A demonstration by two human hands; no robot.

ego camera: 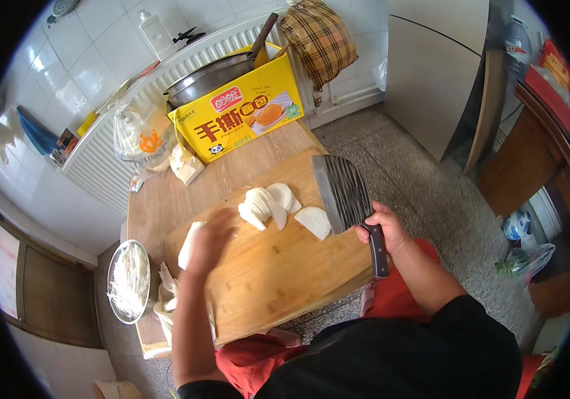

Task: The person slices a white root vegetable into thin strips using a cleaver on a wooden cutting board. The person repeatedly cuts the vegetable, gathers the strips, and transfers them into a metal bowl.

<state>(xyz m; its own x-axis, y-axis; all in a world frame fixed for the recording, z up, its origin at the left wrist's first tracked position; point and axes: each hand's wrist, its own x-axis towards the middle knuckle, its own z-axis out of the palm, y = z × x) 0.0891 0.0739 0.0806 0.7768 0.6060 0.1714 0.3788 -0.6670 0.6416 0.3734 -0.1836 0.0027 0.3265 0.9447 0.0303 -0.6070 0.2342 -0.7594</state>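
Note:
My right hand (387,229) grips the dark handle of a broad cleaver (342,192), whose ridged blade is raised over the right end of a wooden cutting board (275,274). My left hand (214,242), blurred, is above the board's left part. Beside it, partly covered, is a white piece of what looks like daikon radish (189,247); I cannot tell whether the hand touches it. Overlapping white slices (256,207) lie at the board's middle. One half-round slice (314,222) lies apart, near the blade.
A metal bowl of white shreds (129,282) sits at the table's left edge. Behind the board stand a plastic bag (140,142) and a yellow carton (245,112) holding a metal pan (210,77). A pale crumpled cloth or bag (165,311) lies by my left forearm.

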